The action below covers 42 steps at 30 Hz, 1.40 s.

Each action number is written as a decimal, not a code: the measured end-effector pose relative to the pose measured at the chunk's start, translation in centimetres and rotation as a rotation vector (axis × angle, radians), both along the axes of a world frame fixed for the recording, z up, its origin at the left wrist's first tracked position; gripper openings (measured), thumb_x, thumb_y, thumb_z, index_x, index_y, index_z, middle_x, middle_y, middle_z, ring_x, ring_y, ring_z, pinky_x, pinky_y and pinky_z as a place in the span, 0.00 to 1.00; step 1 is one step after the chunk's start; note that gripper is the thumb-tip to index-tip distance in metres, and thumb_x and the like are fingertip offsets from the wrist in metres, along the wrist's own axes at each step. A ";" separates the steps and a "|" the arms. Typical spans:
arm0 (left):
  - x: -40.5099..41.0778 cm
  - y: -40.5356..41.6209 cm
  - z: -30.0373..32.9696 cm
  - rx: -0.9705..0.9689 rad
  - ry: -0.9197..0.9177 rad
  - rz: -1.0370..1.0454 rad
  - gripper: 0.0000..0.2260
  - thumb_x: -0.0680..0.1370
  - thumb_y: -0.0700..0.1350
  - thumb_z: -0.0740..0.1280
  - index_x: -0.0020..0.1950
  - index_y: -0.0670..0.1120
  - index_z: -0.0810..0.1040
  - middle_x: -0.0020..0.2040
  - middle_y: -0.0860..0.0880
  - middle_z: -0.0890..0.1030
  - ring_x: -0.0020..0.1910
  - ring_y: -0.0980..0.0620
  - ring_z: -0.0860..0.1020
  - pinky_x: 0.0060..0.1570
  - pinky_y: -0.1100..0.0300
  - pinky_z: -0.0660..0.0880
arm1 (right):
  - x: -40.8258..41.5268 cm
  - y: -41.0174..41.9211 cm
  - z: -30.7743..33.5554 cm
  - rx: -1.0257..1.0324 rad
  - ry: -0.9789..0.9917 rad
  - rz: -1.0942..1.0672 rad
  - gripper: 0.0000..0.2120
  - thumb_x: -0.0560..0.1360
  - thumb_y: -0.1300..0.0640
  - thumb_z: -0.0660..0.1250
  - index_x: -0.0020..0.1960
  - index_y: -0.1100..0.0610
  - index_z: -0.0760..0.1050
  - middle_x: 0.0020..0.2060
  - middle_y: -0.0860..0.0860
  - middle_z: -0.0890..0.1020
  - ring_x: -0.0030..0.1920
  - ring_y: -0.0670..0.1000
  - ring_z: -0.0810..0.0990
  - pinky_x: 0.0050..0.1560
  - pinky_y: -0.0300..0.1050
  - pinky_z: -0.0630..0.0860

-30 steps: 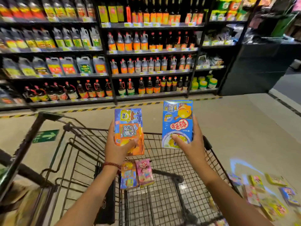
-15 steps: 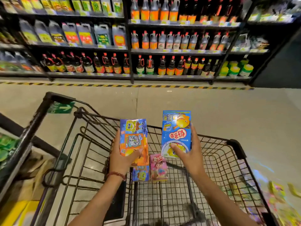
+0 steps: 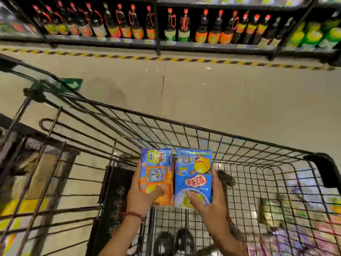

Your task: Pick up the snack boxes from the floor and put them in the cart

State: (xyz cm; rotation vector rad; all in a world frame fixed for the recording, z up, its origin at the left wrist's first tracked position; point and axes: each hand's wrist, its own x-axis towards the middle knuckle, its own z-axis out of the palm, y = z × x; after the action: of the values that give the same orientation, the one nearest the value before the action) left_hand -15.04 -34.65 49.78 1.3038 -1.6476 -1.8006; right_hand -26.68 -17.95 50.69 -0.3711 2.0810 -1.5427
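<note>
Snack boxes sit upright side by side in your hands, inside the black wire shopping cart [image 3: 230,134]: your left hand [image 3: 140,196] grips the blue-and-orange cardboard box [image 3: 156,170], thumb curled across its front, and your right hand [image 3: 208,206] grips the blue box with the yellow cartoon character [image 3: 193,174] the same way. Their inner edges touch. Beyond the cart's rim, dark bottles with orange labels [image 3: 129,24] line the low black shelf [image 3: 120,40].
</note>
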 end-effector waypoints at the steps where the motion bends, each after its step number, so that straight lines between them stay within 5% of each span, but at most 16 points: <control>1: 0.1 0.1 -1.0 0.007 -0.017 0.006 0.49 0.51 0.54 0.80 0.69 0.61 0.62 0.60 0.54 0.79 0.53 0.59 0.80 0.55 0.58 0.76 | 0.0 0.1 -1.3 0.013 -0.028 0.000 0.45 0.59 0.41 0.76 0.70 0.27 0.57 0.67 0.46 0.71 0.64 0.49 0.75 0.60 0.58 0.76; 5: -0.5 0.3 -4.3 0.020 -0.060 0.026 0.46 0.55 0.46 0.78 0.67 0.64 0.61 0.57 0.59 0.78 0.48 0.67 0.79 0.45 0.67 0.77 | -0.3 -0.3 -5.5 0.038 -0.051 -0.030 0.42 0.66 0.62 0.78 0.74 0.50 0.62 0.63 0.49 0.74 0.59 0.46 0.78 0.54 0.39 0.78; 9: -1.4 -0.4 -7.0 0.026 -0.083 -0.024 0.45 0.53 0.52 0.77 0.67 0.62 0.62 0.57 0.61 0.77 0.51 0.68 0.77 0.46 0.72 0.74 | -0.8 -1.5 -7.9 0.069 -0.036 -0.041 0.41 0.67 0.70 0.75 0.70 0.44 0.61 0.59 0.37 0.72 0.53 0.29 0.76 0.48 0.25 0.72; 12: -1.8 -0.7 -8.2 -0.010 -0.113 -0.061 0.42 0.57 0.48 0.79 0.65 0.63 0.62 0.51 0.68 0.78 0.50 0.72 0.76 0.48 0.75 0.71 | -1.0 -1.7 -8.9 0.116 -0.040 -0.015 0.42 0.66 0.64 0.77 0.74 0.48 0.61 0.60 0.43 0.76 0.55 0.35 0.78 0.50 0.32 0.76; 15: -2.2 -0.8 -8.8 -0.016 -0.124 -0.083 0.42 0.63 0.34 0.79 0.64 0.63 0.62 0.49 0.69 0.76 0.45 0.76 0.76 0.44 0.78 0.70 | -1.0 -1.6 -9.6 0.165 -0.059 -0.015 0.42 0.65 0.53 0.76 0.73 0.40 0.59 0.61 0.47 0.78 0.58 0.44 0.79 0.54 0.43 0.78; 19: -2.1 -0.9 -9.5 -0.018 -0.177 -0.104 0.36 0.59 0.47 0.79 0.60 0.66 0.66 0.50 0.66 0.80 0.50 0.69 0.78 0.49 0.71 0.74 | -0.8 -1.9 -10.3 0.258 -0.075 0.004 0.42 0.64 0.40 0.73 0.74 0.39 0.59 0.60 0.50 0.78 0.59 0.52 0.78 0.55 0.57 0.78; 23: -2.1 -1.0 -9.5 -0.007 -0.227 -0.073 0.36 0.62 0.43 0.80 0.63 0.63 0.67 0.54 0.58 0.78 0.51 0.66 0.78 0.51 0.61 0.77 | -0.8 -2.4 -9.4 0.426 0.080 0.008 0.43 0.64 0.39 0.71 0.75 0.38 0.56 0.54 0.48 0.70 0.53 0.47 0.73 0.50 0.48 0.75; 27: -2.1 -1.3 -9.3 -0.027 -0.339 -0.147 0.47 0.59 0.58 0.78 0.73 0.56 0.61 0.62 0.48 0.75 0.59 0.51 0.76 0.59 0.46 0.76 | -1.3 -2.4 -9.1 0.540 0.193 0.056 0.42 0.67 0.44 0.75 0.75 0.43 0.58 0.55 0.52 0.66 0.59 0.54 0.68 0.56 0.47 0.71; 31: -3.0 -0.2 -5.8 -0.251 -0.473 -0.246 0.40 0.71 0.43 0.74 0.77 0.45 0.54 0.75 0.44 0.59 0.70 0.48 0.65 0.70 0.53 0.63 | -1.4 -2.5 -6.6 0.578 0.231 0.080 0.41 0.70 0.52 0.74 0.77 0.48 0.56 0.64 0.57 0.66 0.65 0.55 0.64 0.58 0.45 0.68; 37: -5.5 0.0 3.2 -0.772 -0.507 -0.449 0.33 0.77 0.51 0.65 0.77 0.45 0.53 0.77 0.45 0.55 0.76 0.48 0.52 0.74 0.55 0.47 | -2.8 -1.0 1.7 0.572 0.626 -0.025 0.32 0.72 0.43 0.61 0.72 0.58 0.65 0.63 0.59 0.73 0.62 0.60 0.72 0.59 0.55 0.72; 42: -9.6 1.0 13.8 -1.198 -0.431 -0.534 0.31 0.73 0.51 0.70 0.74 0.45 0.65 0.74 0.42 0.63 0.74 0.40 0.60 0.71 0.43 0.50 | -5.8 2.3 10.9 0.669 0.898 -0.136 0.30 0.74 0.44 0.56 0.72 0.57 0.63 0.67 0.59 0.73 0.68 0.62 0.68 0.65 0.63 0.68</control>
State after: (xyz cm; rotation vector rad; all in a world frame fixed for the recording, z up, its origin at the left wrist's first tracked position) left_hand -24.67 -33.67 63.60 0.6911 -2.7827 -0.3596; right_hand -32.46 -15.62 61.64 -0.7610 3.1880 -0.6597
